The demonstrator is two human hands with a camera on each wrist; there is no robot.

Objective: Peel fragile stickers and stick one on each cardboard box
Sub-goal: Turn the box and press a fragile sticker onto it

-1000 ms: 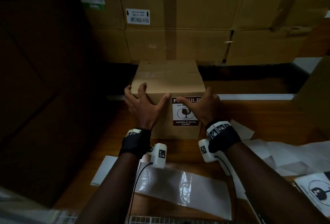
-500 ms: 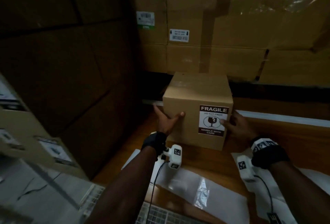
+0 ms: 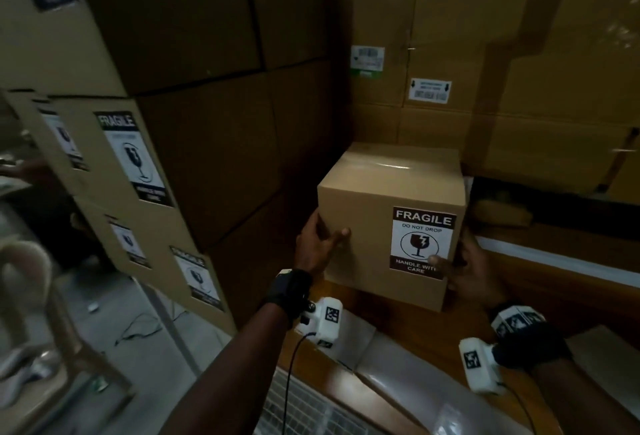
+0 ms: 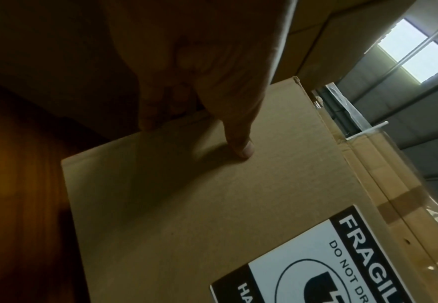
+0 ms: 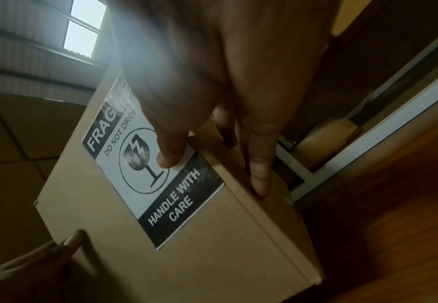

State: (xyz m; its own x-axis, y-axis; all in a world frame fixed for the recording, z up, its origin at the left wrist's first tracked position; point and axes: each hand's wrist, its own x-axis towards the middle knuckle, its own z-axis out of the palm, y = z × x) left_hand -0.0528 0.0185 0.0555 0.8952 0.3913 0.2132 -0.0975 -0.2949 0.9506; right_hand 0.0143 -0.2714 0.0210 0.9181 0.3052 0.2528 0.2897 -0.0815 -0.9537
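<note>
A small cardboard box [image 3: 374,199] with a black-and-white FRAGILE sticker [image 3: 420,240] on its front face is held between both hands, slightly tilted just above the wooden table [image 3: 561,292]. My left hand [image 3: 317,244] grips the box's left edge, its thumb [image 4: 241,143] pressed on the front face [image 4: 186,205] and its fingers round the side. My right hand [image 3: 467,268] grips the right edge, with its thumb [image 5: 171,151] on the sticker [image 5: 145,184] and its fingers along the side wall. The box's underside is hidden.
A stack of boxes with FRAGILE stickers [image 3: 131,157] stands at the left. Large cartons [image 3: 519,88] form a wall behind. Glossy backing sheets [image 3: 398,382] lie on the table near me. A brown roll [image 3: 502,214] lies behind the box.
My hands left the sticker and the box's top and took hold of its two side edges. The box has risen and tilted, and the view has swung left toward the stickered stack.
</note>
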